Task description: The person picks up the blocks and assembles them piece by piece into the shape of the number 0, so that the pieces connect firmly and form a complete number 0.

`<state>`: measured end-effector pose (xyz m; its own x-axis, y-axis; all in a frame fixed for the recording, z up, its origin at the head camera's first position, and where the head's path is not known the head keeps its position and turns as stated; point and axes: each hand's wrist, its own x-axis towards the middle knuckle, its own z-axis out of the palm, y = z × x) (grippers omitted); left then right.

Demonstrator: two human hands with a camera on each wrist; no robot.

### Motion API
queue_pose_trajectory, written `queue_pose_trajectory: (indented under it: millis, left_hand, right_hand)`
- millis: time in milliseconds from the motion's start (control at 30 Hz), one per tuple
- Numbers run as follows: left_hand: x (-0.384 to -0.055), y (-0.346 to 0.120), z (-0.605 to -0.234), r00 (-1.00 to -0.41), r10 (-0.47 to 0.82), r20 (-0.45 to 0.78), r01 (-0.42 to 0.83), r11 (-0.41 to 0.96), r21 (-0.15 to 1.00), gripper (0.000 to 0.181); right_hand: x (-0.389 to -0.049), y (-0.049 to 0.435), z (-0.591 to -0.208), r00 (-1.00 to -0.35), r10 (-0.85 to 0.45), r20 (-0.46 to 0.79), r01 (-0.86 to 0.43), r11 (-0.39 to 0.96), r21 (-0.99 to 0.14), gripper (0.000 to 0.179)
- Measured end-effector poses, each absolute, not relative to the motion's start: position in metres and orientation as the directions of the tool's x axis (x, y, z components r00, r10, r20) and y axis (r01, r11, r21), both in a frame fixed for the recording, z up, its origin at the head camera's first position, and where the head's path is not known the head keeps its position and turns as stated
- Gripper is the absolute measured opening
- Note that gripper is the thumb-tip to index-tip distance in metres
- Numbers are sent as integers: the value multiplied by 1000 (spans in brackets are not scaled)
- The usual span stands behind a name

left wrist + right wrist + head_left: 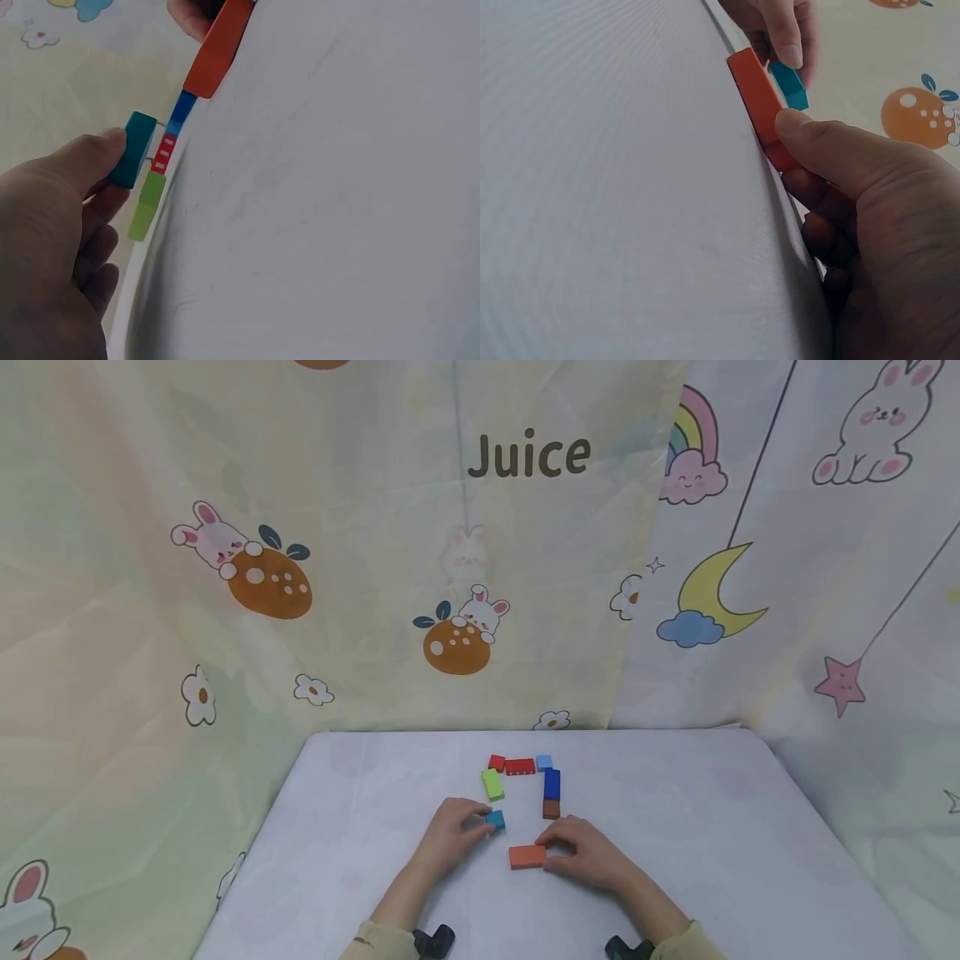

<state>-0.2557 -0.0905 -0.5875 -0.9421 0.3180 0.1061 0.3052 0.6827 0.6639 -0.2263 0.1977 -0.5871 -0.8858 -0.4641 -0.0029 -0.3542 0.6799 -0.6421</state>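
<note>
My left hand (452, 832) pinches a small teal block (496, 820) between thumb and fingers; the left wrist view shows the thumb pressed on the teal block (136, 150). An orange oblong block (527, 857) lies closer to me, and my right hand (588, 853) pinches its right end. In the right wrist view the thumb covers part of the orange block (754, 94). Beyond the hands, several blocks form a bent row: lime green (492, 785), small red (497, 762), long red (520, 767), light blue (544, 763), dark blue (552, 784) and brown (551, 809).
A white-covered table (360, 827) carries the blocks. Behind it hangs a printed cloth (375, 552) with rabbits, oranges and a moon. Black wrist devices show at both sleeves, the left device (435, 941) and the right device (628, 948).
</note>
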Motion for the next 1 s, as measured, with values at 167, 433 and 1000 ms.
queue_pose_trajectory:
  millis: [167,433,1000]
  left_hand:
    - [-244,-90,-591,-941,323,99,302,675,673,32]
    - [-234,-91,-600,-944,320,72,287,697,657,30]
    - [-228,-89,-594,-931,351,98,339,735,587,36]
  right_hand:
    - [-226,198,-587,-888,-460,7,-358,680,-640,28]
    - [-226,196,-590,-889,-458,-8,-344,678,-650,29]
    - [-226,196,-589,-891,-454,-16,-336,682,-650,26]
